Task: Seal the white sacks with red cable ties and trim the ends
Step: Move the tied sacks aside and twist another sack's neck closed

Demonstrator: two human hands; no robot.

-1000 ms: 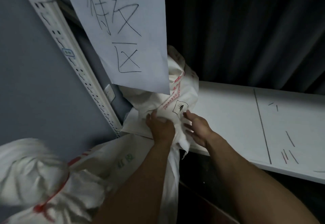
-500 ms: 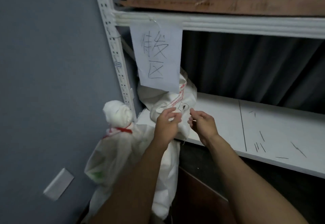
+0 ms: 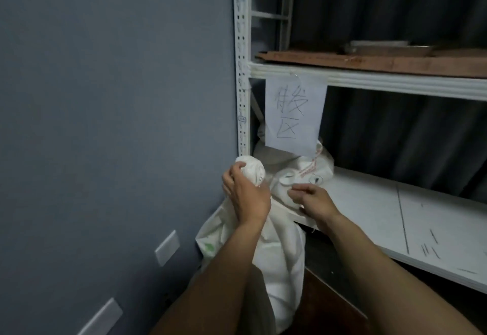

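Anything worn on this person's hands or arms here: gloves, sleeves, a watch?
No. The left hand and right hand are bare, without gloves, and no ring shows. The left forearm and right forearm are uncovered down to the picture's bottom edge: no sleeve, watch or band in view.

The left hand (image 3: pixel 246 196) grips the bunched neck of a white sack (image 3: pixel 279 250) that stands beside the grey wall (image 3: pixel 105 124). The right hand (image 3: pixel 315 200), with fingers curled, rests against a second sack (image 3: pixel 295 168) on the white shelf (image 3: pixel 369 203), under a paper sign (image 3: pixel 295 113).
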